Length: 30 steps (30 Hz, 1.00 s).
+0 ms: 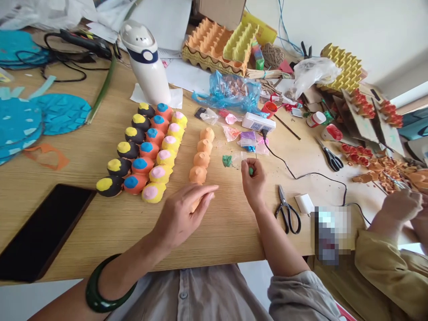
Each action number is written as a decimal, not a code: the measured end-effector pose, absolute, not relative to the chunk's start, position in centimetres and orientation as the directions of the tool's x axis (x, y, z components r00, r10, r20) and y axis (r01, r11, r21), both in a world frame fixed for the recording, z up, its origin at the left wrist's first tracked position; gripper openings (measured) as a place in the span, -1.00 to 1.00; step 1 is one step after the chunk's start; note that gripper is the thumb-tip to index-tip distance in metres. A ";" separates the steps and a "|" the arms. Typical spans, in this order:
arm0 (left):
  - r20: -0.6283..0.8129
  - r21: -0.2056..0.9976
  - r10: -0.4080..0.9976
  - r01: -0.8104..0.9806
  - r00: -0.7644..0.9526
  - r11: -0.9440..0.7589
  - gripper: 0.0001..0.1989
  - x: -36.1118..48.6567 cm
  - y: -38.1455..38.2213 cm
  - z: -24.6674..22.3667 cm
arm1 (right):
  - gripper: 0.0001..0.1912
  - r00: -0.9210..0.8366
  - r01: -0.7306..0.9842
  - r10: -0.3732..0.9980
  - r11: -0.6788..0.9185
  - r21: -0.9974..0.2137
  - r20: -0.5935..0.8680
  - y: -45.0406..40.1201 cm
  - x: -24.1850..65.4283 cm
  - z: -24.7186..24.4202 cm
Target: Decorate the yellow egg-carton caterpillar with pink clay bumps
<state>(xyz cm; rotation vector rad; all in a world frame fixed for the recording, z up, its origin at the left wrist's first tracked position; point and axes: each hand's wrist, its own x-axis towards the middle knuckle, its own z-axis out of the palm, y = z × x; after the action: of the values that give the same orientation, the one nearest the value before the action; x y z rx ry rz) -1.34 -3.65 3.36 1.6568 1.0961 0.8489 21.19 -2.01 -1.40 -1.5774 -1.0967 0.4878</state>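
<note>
My right hand is closed around a small lump of green modelling clay, which shows between thumb and fingers. Just left of that fist, more green clay lies on a clear wrapper on the table. My left hand hovers over the near end of a row of orange clay-covered domes, its fingers stretched out, partly hiding the nearest one. Left of this row stand three more rows: yellow domes with pink tops, orange-red ones with blue tops, and black ones with yellow tops.
A black phone lies at the left, a white cat-lidded bottle behind the rows. Scissors, a white adapter and a power strip with its cord are on the right. Another person's hand is at far right.
</note>
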 end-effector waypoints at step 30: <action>0.131 0.971 0.958 0.161 0.254 -0.176 -0.81 6.0 -0.2 -0.7 | -0.80 0.237 0.426 0.937 0.139 -0.894 0.258 -3.8 20.4 -2.1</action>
<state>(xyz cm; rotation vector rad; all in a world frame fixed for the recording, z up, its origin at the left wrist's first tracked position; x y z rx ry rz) 6.00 -0.18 -0.71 1.5644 1.0753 1.0423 20.39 -3.85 -2.05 -1.4618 -1.3604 0.6135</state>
